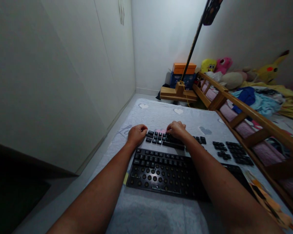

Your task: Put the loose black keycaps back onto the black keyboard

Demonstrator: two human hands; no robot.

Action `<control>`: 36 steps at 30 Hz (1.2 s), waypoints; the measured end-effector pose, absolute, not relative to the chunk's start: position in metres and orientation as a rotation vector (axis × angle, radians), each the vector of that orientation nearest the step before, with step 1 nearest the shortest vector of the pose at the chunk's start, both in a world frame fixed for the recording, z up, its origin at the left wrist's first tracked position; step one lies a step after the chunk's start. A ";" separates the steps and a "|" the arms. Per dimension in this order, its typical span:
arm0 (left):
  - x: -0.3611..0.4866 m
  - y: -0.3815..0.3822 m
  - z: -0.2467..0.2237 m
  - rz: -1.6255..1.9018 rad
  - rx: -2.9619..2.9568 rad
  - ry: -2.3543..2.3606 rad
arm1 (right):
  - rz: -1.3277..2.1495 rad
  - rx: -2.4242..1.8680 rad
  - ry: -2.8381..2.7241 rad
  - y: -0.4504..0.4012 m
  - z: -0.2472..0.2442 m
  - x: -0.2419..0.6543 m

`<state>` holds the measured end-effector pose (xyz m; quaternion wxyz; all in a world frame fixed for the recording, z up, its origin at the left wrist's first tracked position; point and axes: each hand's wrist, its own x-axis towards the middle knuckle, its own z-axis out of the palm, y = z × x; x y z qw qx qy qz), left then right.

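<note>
A black keyboard (pixel 158 177) lies in front of me on the cloth. Its upper rows carry keycaps, while the lower rows show bare round key posts. Beyond it, loose black keycaps (pixel 154 141) are laid out in rows, with a long space bar (pixel 173 145) below them. My left hand (pixel 137 134) rests at the left end of these rows, fingers curled together by the end keycap. Over the middle of the rows is my right hand (pixel 177 130), its fingertips pinched down at the keycaps. Whatever either hand's fingers hold is too small or hidden to make out.
More keycap groups (pixel 238 152) lie to the right. An orange cloth (pixel 271 198) with slim tools lies at the lower right. A wooden bed rail (pixel 249 113) runs along the right side, a white cabinet (pixel 70 74) along the left. A black pole (pixel 194 44) on a wooden base stands behind.
</note>
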<state>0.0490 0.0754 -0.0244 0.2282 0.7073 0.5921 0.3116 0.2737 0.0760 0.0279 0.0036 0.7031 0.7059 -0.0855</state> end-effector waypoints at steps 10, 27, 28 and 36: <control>0.049 0.076 -0.024 0.844 1.939 1.644 | -0.394 2.228 2.225 0.082 0.034 0.270; 0.049 0.077 -0.025 0.860 1.966 1.632 | -0.639 2.013 2.838 -0.075 0.050 0.238; 0.049 0.077 -0.025 0.862 1.968 1.633 | -0.598 2.035 2.834 -0.081 0.043 0.234; 0.048 0.077 -0.026 0.864 1.973 1.636 | -0.479 2.069 2.853 -0.084 0.014 0.226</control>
